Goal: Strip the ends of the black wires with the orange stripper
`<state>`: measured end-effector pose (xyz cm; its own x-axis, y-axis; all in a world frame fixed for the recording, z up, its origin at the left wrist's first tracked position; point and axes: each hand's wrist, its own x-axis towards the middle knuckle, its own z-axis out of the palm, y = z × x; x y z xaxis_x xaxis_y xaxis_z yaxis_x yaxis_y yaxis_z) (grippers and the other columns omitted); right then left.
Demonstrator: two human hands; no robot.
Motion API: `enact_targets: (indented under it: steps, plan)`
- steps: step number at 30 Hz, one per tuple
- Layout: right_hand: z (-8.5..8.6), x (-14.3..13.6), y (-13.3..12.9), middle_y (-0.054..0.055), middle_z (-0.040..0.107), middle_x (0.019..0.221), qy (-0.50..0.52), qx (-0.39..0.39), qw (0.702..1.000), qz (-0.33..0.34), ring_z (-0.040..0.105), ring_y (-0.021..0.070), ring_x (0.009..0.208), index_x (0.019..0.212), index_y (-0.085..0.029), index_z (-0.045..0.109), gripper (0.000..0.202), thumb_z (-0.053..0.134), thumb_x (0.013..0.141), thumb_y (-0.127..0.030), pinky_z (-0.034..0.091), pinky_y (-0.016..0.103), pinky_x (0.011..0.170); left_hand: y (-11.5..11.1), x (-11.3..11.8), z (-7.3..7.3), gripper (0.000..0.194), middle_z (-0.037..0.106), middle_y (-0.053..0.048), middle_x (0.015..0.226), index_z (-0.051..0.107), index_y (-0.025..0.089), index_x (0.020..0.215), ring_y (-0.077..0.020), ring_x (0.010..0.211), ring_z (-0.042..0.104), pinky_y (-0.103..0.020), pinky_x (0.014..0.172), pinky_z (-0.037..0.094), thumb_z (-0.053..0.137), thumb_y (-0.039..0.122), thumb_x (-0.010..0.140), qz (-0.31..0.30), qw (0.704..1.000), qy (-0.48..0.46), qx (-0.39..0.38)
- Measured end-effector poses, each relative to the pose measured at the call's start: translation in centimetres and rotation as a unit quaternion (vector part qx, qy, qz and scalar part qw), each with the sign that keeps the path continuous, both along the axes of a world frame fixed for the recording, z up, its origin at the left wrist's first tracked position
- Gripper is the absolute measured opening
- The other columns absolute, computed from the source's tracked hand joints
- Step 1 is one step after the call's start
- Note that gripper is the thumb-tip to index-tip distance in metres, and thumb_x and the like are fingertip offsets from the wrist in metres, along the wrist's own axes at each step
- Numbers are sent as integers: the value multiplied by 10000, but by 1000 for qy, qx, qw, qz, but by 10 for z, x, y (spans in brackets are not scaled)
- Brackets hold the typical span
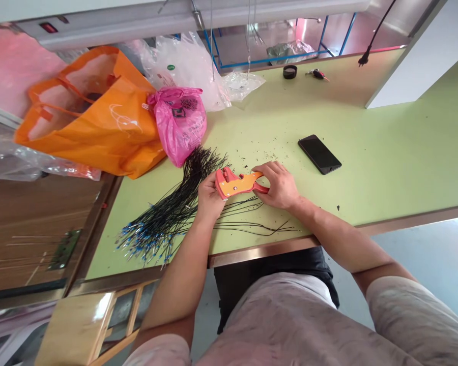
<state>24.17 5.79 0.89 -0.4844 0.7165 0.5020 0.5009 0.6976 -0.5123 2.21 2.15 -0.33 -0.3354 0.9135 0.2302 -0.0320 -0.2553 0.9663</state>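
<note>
R hand (278, 185) grips wire stripper (237, 183) handles over table (385, 162) edge, L hand (208, 197) pinches black wire at its jaws w/ bundle (175, 208) beside: stripping step, next needs a squeeze.

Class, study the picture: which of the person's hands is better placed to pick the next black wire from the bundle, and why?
Probably the left hand: it lies beside the bundle of black wires, touching the orange wire stripper only at its head. The right hand grips the stripper's handles, farther from the bundle.
</note>
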Motion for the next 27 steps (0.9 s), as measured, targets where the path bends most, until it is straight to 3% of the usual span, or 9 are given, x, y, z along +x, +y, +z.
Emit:
enact_targets:
  steps: [6,14,27]
  plan:
    - [-3,-1,2,151,734,1176,-22,9,999,-29,633,324,1080,1316,-182,689,440,686,951,-427,526,481,937,-2,-1,-4,354,792,1,829,817,210,847,-166,755,725,-290,767,622,991,347,572,-12,1000,19,-5]
    - [-4,-2,2,156,714,1196,-23,24,999,-38,608,333,1093,1315,-192,681,416,669,970,-425,502,487,939,-3,-10,-12,331,830,-37,933,824,197,925,-208,840,751,-330,821,621,927,379,668,-10,994,110,0]
    - [-4,-2,2,154,694,1179,-50,37,997,-46,563,321,1038,1287,-191,682,389,618,1011,-457,457,472,909,-6,-4,-1,256,836,-65,887,784,194,836,-241,803,772,-350,766,640,874,383,688,11,981,194,26]
